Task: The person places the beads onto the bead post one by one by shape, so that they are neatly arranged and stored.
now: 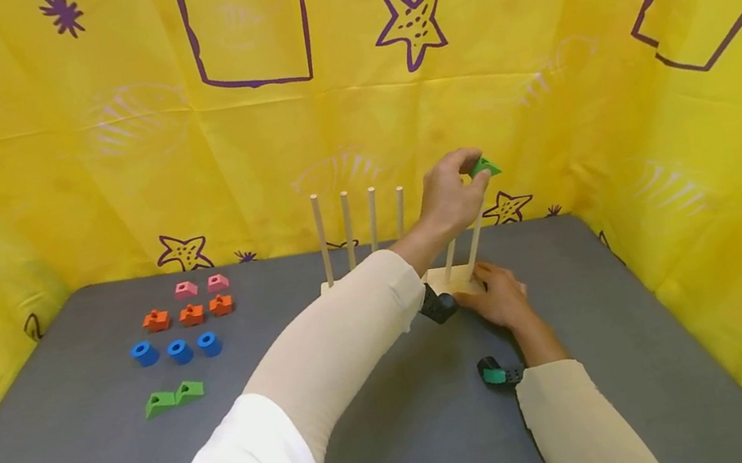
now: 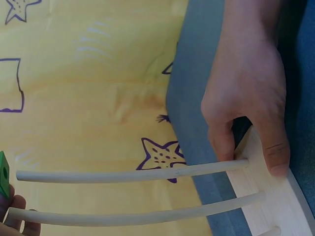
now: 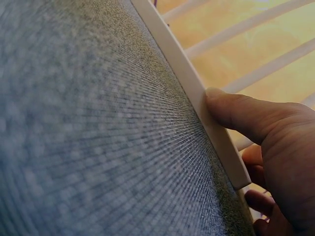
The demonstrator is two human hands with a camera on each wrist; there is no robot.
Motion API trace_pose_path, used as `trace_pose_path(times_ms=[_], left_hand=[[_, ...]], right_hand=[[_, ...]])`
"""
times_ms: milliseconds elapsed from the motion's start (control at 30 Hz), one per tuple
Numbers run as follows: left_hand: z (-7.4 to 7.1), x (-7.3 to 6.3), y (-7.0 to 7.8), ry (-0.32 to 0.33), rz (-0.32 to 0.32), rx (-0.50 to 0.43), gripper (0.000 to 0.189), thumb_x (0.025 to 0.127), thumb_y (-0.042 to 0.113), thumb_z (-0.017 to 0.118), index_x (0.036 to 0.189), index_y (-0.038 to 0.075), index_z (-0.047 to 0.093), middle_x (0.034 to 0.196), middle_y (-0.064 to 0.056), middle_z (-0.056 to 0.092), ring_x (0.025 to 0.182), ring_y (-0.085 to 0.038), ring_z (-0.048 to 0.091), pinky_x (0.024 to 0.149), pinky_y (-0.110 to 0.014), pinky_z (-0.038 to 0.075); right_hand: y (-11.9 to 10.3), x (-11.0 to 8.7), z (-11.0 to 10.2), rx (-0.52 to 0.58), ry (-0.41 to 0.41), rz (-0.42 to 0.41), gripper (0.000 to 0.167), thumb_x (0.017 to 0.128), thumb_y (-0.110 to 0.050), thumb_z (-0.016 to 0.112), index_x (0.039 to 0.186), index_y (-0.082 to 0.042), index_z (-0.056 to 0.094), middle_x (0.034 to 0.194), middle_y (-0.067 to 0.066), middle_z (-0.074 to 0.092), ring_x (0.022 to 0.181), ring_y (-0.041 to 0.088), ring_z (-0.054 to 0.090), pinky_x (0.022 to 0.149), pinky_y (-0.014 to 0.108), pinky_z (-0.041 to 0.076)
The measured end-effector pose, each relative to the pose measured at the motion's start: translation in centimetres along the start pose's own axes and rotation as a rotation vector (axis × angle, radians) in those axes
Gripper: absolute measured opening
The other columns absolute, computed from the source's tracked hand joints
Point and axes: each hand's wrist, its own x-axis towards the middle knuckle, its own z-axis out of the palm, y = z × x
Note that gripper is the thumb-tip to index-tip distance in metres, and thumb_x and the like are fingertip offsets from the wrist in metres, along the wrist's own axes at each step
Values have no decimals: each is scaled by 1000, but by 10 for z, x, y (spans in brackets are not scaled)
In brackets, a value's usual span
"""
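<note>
My left hand [image 1: 449,193] pinches a green block [image 1: 486,166] with a hole through it, up by the top of the rightmost wooden peg [image 1: 475,242]. In the left wrist view the green block [image 2: 4,174] shows at the left edge, with a small gap between it and the peg's tip. My right hand [image 1: 501,295] grips the right end of the pale wooden base [image 1: 450,280], from which several upright pegs rise. The right wrist view has the thumb pressed on the edge of the base [image 3: 224,142], fingers round the other side. My left forearm hides part of the base.
On the left of the grey table [image 1: 83,456] lie rows of holed blocks: pink [image 1: 185,290], orange [image 1: 192,314], blue cylinders [image 1: 179,351] and two green [image 1: 189,391]. A yellow patterned cloth [image 1: 353,127] hangs behind and at both sides.
</note>
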Motion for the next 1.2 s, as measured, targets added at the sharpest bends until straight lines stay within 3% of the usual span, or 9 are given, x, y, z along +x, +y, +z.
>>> trace_pose_path(times_ms=[267, 600, 900, 1133, 1200], left_hand=[[7, -1, -5, -1, -8, -7, 35, 97, 14, 60, 131, 4, 58, 109, -3, 63, 98, -13, 57, 73, -16, 47], [21, -5, -20, 66, -55, -35, 37, 95, 15, 62, 131, 6, 57, 107, -5, 64, 91, -13, 60, 65, -18, 50], [29, -15, -40, 157, -71, -92, 64, 90, 14, 69, 145, 9, 38, 102, 1, 64, 95, -14, 60, 78, -25, 48], [38, -26, -56, 164, -106, -83, 55, 89, 15, 70, 138, 6, 47, 97, 0, 64, 92, -19, 61, 74, -26, 50], [41, -30, -61, 162, -111, -64, 45, 89, 16, 70, 129, 5, 54, 95, 0, 64, 90, -20, 61, 74, -26, 51]], right_hand=[[2, 0, 4, 4, -13, 11, 69, 87, -38, 67, 140, 0, 48, 146, 19, 39, 132, 42, 29, 99, 62, 17], [4, 0, 3, 13, 4, -3, 64, 87, -40, 68, 137, -3, 53, 144, 17, 42, 130, 42, 32, 98, 63, 19], [3, 3, 2, 12, 31, -22, 57, 85, -42, 71, 129, -7, 61, 139, 12, 50, 124, 39, 42, 95, 63, 23], [1, 2, 0, 10, 15, -17, 61, 86, -40, 71, 134, -7, 56, 141, 14, 48, 125, 40, 40, 94, 63, 23], [2, 1, 0, 16, 11, -15, 61, 85, -39, 71, 136, -8, 55, 141, 14, 48, 126, 41, 39, 94, 63, 23]])
